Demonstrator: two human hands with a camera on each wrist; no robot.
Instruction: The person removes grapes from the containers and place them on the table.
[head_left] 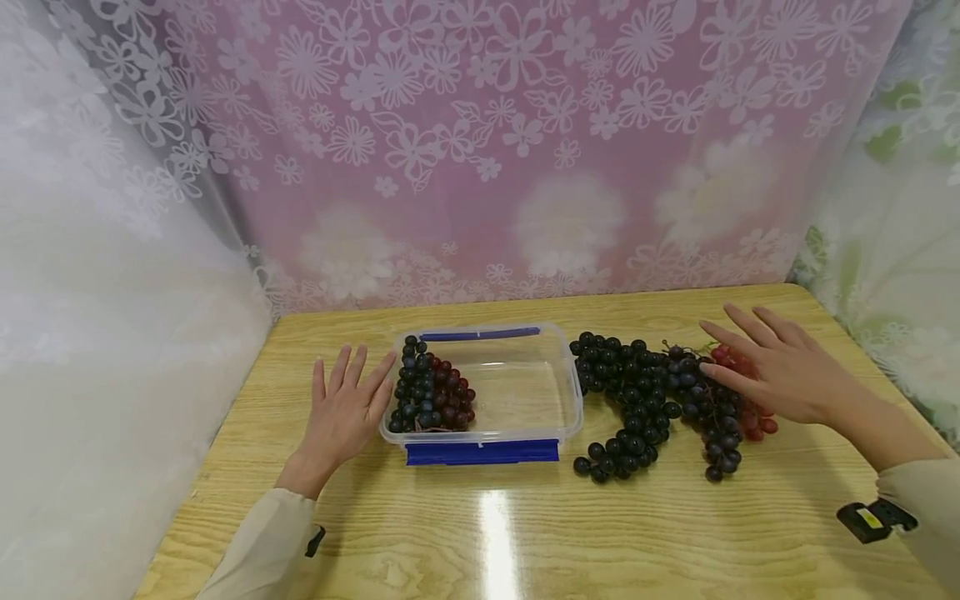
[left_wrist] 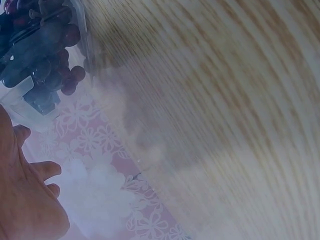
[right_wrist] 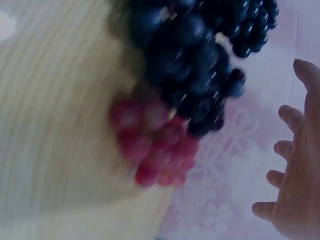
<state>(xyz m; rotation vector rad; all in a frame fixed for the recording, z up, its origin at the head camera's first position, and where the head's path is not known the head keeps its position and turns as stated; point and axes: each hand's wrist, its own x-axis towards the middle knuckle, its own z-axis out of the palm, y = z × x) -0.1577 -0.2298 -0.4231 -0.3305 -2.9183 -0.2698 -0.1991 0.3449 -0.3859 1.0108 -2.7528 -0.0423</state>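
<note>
A wooden table (head_left: 405,525) bears a clear container (head_left: 522,383), black grapes (head_left: 637,387) beside it. The left hand (head_left: 345,417), beside the container, and right hand (head_left: 789,373), near purple grapes (head_left: 705,396) and red grapes (head_left: 753,421), spread wide, holding nothing; 2 bunches (head_left: 432,393) lie inside the container.

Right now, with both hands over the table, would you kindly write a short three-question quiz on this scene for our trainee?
1. True or false: the right hand is gripping a bunch of grapes.
2. Which hand is nearer the plastic box? A) the left hand; B) the right hand.
3. Fill in the colour: the clips on the box are ____.

Key: 1. False, it holds nothing. 2. A. 3. Blue.
</note>
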